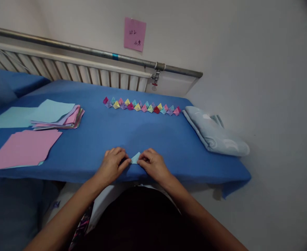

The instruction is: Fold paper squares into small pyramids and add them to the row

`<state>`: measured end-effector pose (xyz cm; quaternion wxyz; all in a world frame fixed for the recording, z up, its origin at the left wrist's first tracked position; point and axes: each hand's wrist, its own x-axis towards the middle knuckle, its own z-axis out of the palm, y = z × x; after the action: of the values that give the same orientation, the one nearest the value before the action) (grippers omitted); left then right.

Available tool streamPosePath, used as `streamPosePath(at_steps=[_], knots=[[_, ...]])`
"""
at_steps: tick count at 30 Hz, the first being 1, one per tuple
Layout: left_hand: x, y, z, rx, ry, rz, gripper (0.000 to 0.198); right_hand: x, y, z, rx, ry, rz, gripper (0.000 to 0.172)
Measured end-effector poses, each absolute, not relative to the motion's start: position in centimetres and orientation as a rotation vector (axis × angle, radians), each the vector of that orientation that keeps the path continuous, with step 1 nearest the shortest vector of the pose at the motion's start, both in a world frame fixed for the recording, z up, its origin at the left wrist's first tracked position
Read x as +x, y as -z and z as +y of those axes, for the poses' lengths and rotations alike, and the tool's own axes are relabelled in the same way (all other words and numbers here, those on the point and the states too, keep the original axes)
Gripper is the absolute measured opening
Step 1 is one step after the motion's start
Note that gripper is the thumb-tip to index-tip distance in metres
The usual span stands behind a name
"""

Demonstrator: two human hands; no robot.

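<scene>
A small light-blue folded paper lies near the front edge of the blue-covered table. My left hand is at its left side, with thumb and fingertips closed on the paper's edge. On the opposite side my right hand pinches the right edge between thumb and fingers. The piece comes to a point at the top, and its side edges are partly hidden by my fingers. Farther back, a row of folded paper pieces in several colours runs across the table.
Stacked coloured sheets and pink sheets lie at the left. A folded pale-blue blanket rests at the right end. Behind the table are a radiator, a metal pipe and a pink note on the wall.
</scene>
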<state>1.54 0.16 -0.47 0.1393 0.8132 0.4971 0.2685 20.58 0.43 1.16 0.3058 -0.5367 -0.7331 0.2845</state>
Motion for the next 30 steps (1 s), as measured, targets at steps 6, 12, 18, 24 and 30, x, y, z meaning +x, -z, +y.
streamPosePath(at_steps=[6,12,18,24,30], knots=[[2.2,0.4,0.4,2.264,-0.712,1.524,0.015,20.5,-1.2,0.4,-1.43,-0.735,-1.945,0.014],[2.5,0.2,0.6,2.234,-0.67,1.554,0.013,20.4,-1.1,0.3,-1.406,-0.736,-1.924,0.014],[2.5,0.5,0.7,2.244,-0.735,1.553,0.014,20.6,-1.0,0.1,-1.388,-0.738,-1.913,0.009],[2.8,0.3,0.5,2.234,-0.69,1.589,0.014,20.6,-1.0,-0.1,-1.386,-0.715,-1.905,0.01],[2.8,0.5,0.6,2.262,-0.732,1.6,0.014,20.5,-0.8,0.1,-1.383,-0.683,-1.93,0.012]])
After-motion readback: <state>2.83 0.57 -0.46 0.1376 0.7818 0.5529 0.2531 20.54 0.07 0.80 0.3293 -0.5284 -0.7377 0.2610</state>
